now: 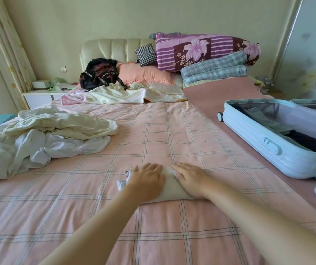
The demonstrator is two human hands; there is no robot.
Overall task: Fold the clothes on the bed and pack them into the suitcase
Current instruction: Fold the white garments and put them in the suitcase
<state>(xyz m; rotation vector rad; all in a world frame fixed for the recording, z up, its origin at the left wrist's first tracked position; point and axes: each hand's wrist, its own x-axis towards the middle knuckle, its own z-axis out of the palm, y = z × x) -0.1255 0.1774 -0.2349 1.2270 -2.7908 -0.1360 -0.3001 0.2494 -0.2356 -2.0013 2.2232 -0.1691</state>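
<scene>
Looking down a bed (pixel 153 131) in a pink checked sheet, cut off at the bottom and left edges of the view.

At its right side, on a plain pink strip: a pale blue suitcase (pixel 258 142), lying open, sliced by the right edge so that only 1 half shows fully. Inside, dark and grey cloth, too shadowed to tell apart.

At the left, well apart from the case: a loose heap of white and cream clothes (pixel 53 134), unfolded, running out of view at the left, number of pieces impossible to count.

Up against the headboard: a purple flowered quilt (pixel 201 50) stacked on a blue checked blanket (pixel 214 71), and to their left a black backpack (pixel 99 73) with lettering too small to read.

In the near middle of the sheet: 1 small white folded garment (pixel 169 186), mostly covered, kind not clear, with a crumpled end poking out to the left.

Pressed flat on it, fingers straight, side by side with a narrow gap between: the left hand (pixel 147 180) and the right hand (pixel 189 178), neither gripping.
</scene>
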